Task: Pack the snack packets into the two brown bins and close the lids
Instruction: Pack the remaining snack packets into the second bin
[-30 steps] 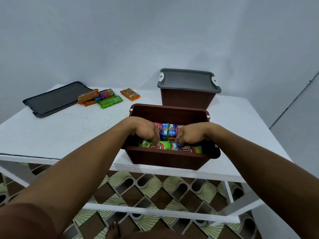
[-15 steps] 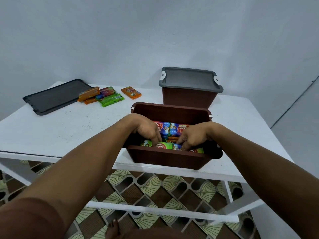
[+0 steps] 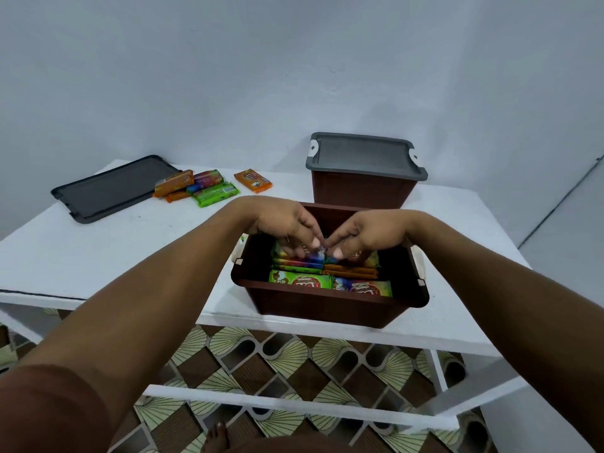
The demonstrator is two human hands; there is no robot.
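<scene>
- My left hand (image 3: 281,223) and my right hand (image 3: 369,233) both reach down into the open brown bin (image 3: 327,307). It stands at the near edge of the white table (image 3: 98,253) with no lid on it.
- The fingers of both hands are bent downward. The tips meet in the middle of the bin, over its back row of packets.
- My fingertips touch a blue packet (image 3: 315,255) there. That spot is blurred, so I cannot tell whether either hand pinches the packet or only presses on it.
- The bin is packed in rows. Along the near wall a green packet (image 3: 299,281) and a blue-and-yellow packet (image 3: 362,287) lie face up, end to end.
- Behind them slimmer packets stand on edge, with green striped ones (image 3: 295,264) on the left and orange ones (image 3: 351,272) on the right.
- The second brown bin (image 3: 359,192) stands just behind the open one. A grey lid (image 3: 362,155) sits on top of it, so its contents are hidden.
- A loose dark lid (image 3: 111,188) lies flat at the far left of the table.
- Between that lid and the closed bin, unpacked snacks lie on the tabletop. There is a small pile of packets (image 3: 199,189) in orange, green and mixed colours, and a single orange packet (image 3: 253,180) lies just to its right.
- Below the table is a patterned floor (image 3: 294,364), with the toes of my bare foot (image 3: 217,436) at the bottom edge.
</scene>
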